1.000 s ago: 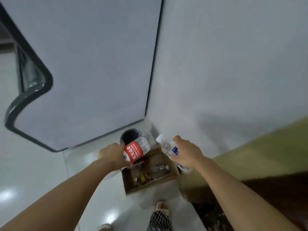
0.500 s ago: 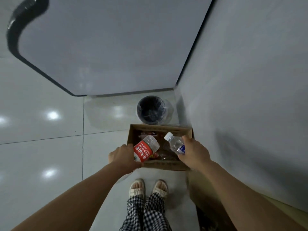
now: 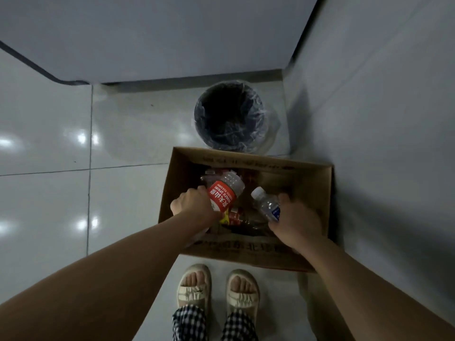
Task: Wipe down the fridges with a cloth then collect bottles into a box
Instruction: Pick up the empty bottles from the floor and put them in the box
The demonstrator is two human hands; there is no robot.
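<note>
- Left hand [image 3: 194, 205] grips a red-labelled bottle [image 3: 222, 196]; right hand [image 3: 296, 221] grips a white-capped clear bottle [image 3: 267, 204], both over the open cardboard box [image 3: 327, 193].
- Lined bin [image 3: 230, 118] just beyond; wall [image 3: 381, 119] hems the box's right side.
- Bare tiled floor [image 3: 73, 156] lies left.

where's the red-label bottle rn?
Head view, centre: the red-label bottle is gripped by the left hand over the cardboard box, left of the small clear bottle.

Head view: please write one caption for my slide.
Left hand and right hand each lower a bottle into the cardboard box.
</note>
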